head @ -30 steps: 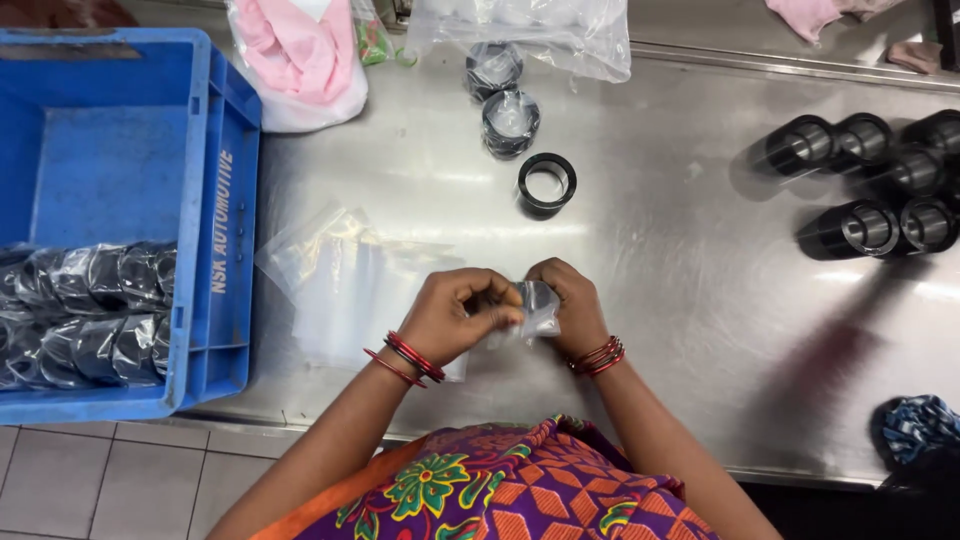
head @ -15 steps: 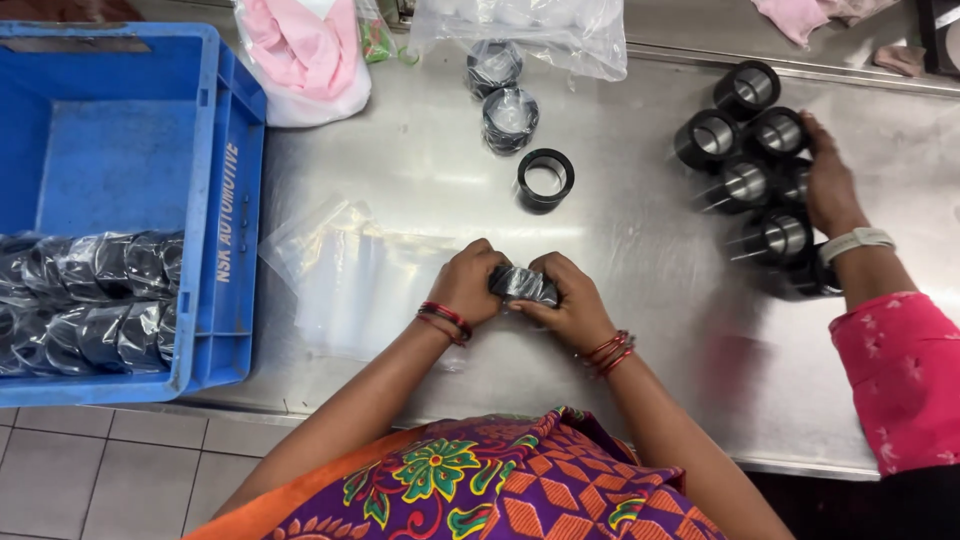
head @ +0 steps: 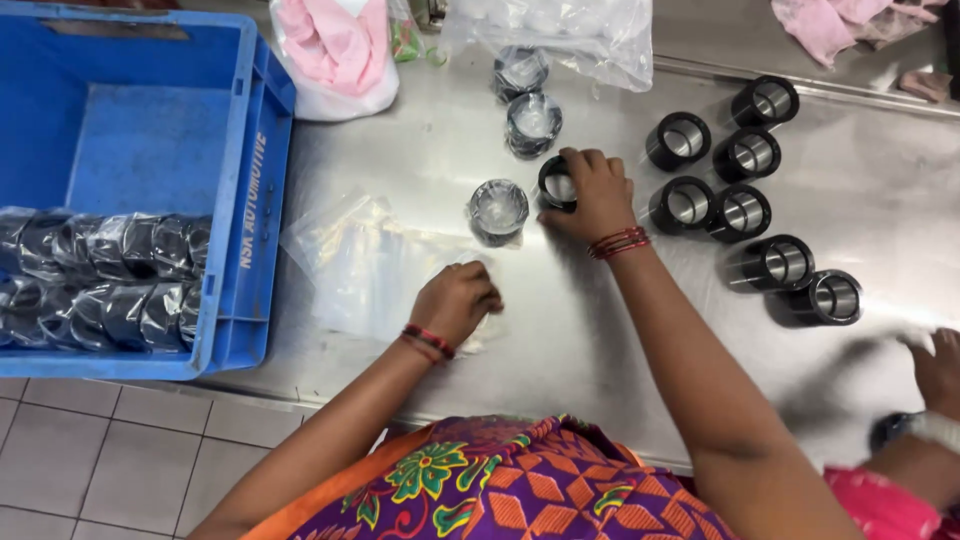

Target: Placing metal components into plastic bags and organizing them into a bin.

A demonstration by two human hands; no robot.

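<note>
The fingers of the right hand [head: 592,190] curl down over a black metal sleeve [head: 556,184], a short cylinder with a bright bore, and close on its rim where it stands on the steel desk [head: 560,340]. The sleeve is probably stiff and dense for its size, with a smooth, possibly oily wall, so a pinch across the rim or a finger hooked into the bore looks like the surest hold. The left hand [head: 456,300] lies curled shut on a stack of clear plastic bags [head: 365,265]; whether its fingers pinch a bag cannot be told. The bags are thin, limp and slippery and are best taken by an edge. Just left of the held sleeve stands a bagged sleeve [head: 498,209], with two more wrapped sleeves [head: 527,95] farther back. To the right, well apart, a group of bare black sleeves [head: 750,200] lies in rows. A blue crate [head: 250,200] at the left holds bagged sleeves. At the lower right edge another person's hand [head: 940,372] rests on the desk.
</note>
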